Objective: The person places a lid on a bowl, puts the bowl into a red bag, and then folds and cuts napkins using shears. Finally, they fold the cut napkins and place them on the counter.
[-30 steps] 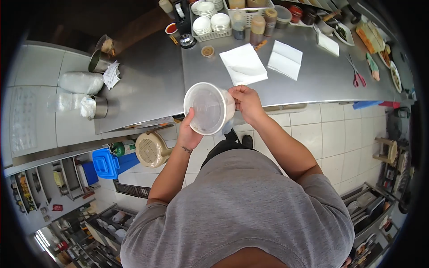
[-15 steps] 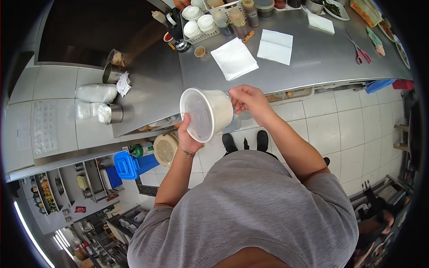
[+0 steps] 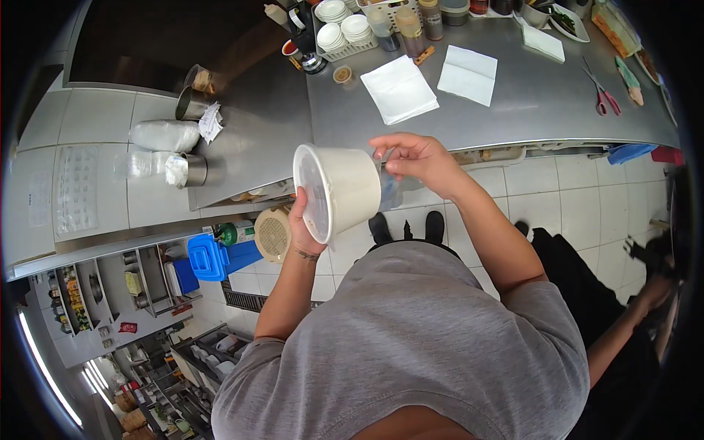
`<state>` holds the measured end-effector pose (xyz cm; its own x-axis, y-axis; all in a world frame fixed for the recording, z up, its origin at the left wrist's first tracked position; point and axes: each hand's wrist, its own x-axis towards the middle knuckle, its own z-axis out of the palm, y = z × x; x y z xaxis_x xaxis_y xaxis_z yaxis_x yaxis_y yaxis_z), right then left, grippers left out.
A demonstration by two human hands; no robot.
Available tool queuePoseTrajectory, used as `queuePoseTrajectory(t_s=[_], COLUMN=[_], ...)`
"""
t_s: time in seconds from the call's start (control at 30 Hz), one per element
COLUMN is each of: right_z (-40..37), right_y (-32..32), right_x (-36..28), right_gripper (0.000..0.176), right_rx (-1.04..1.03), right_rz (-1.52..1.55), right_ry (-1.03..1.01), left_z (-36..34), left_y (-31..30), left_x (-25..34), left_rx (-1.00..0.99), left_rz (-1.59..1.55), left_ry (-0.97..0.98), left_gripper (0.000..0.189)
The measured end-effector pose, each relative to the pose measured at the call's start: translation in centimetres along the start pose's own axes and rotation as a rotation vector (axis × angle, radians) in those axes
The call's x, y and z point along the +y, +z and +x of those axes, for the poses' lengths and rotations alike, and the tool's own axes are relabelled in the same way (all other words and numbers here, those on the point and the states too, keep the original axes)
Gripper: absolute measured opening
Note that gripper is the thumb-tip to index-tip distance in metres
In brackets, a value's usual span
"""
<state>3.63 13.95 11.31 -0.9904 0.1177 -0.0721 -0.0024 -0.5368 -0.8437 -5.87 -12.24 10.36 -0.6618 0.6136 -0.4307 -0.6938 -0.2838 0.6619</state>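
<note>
Tub (image 3: 341, 192) tipped further sideways, left hand (image 3: 302, 220) clasping rim, right hand (image 3: 414, 158) open beside base.

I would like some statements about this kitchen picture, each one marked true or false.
1. The left hand grips the tub at its lid end. True.
2. The tub stands upright on the counter. False: it is held in the air, tipped on its side.
3. Two white napkins lie on the counter. True.
4. The scissors lie on the floor. False: they lie on the counter, towards its right end.
</note>
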Motion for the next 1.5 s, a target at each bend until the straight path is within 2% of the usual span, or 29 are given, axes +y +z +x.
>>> queuePoseTrajectory(t_s=[0.07,0.17,0.3,0.37,0.5,0.6,0.67,0.7,0.77,0.8,0.87,1.0,1.1,1.17,1.3,1.37,1.5], right_z=[0.8,1.1,0.5,0.8,0.9,0.3,-0.3,-0.4,-0.7,-1.0,-1.7,-2.3,-1.7,-2.0,-1.7,-1.2,-1.4], right_y=[-0.2,-0.9,0.0,0.3,0.3,0.6,0.6,0.5,0.2,0.1,-0.1,0.3,1.6,2.5,3.1,2.8,3.5], right_x=[1.0,1.3,0.1,0.4,0.5,-0.2,-1.0,-1.3,-2.0,-2.3,-3.0,-4.6,-4.2,-3.6,-0.6,0.2,0.3], right_gripper=[0.028,0.031,0.023,0.020,0.016,0.009,0.003,0.003,0.004,0.004,0.007,0.007,0.004,0.004,0.008,0.008,0.010], right_rx=[-0.131,-0.140,-0.189,-0.160,-0.178,-0.135,-0.130,-0.129,-0.205,-0.205,-0.093,0.007,-0.064,0.108,0.089,-0.255,-0.326], right_rz=[-0.142,-0.064,0.101,-0.011,-0.120,-0.234,-0.277,-0.277,-0.296,-0.297,-0.577,-0.666,-0.692,-0.920,-0.878,-0.009,0.117], right_ry=[-0.089,-0.087,-0.041,-0.171,-0.253,-0.201,-0.023,-0.023,0.177,0.176,0.000,0.030,0.104,-0.329,-0.451,0.277,0.278], left_z=[0.0,-0.4,-0.4,-0.3,-0.3,-0.4,-0.5,-0.6,-0.6,-0.7,-0.7,-1.0,-1.1,-1.2,-1.5,-1.5,-1.5], left_y=[0.0,0.8,0.6,0.2,0.3,0.7,0.5,0.3,0.3,0.6,0.4,0.0,0.9,1.8,2.1,1.6,0.7], left_x=[-0.4,-0.2,0.2,0.3,0.4,1.0,1.3,1.5,2.0,2.5,3.7,5.0,4.4,4.1,3.0,2.2,0.8], left_rx=[0.009,-0.029,-0.046,-0.038,-0.023,-0.027,-0.033,-0.060,-0.090,-0.046,-0.002,-0.049,-0.034,-0.005,-0.101,-0.137,-0.104], left_rz=[-0.034,-0.042,-0.043,-0.047,-0.085,-0.078,-0.033,-0.012,0.011,0.076,0.139,0.230,0.150,0.035,-0.041,-0.027,0.024], left_ry=[-0.025,-0.041,-0.056,-0.066,-0.078,-0.059,-0.029,-0.029,-0.031,0.029,0.093,0.072,0.079,0.075,0.010,-0.080,-0.118], left_gripper=[0.067,0.068,0.067,0.067,0.068,0.070,0.071,0.071,0.071,0.072,0.073,0.076,0.075,0.069,0.065,0.071,0.071])
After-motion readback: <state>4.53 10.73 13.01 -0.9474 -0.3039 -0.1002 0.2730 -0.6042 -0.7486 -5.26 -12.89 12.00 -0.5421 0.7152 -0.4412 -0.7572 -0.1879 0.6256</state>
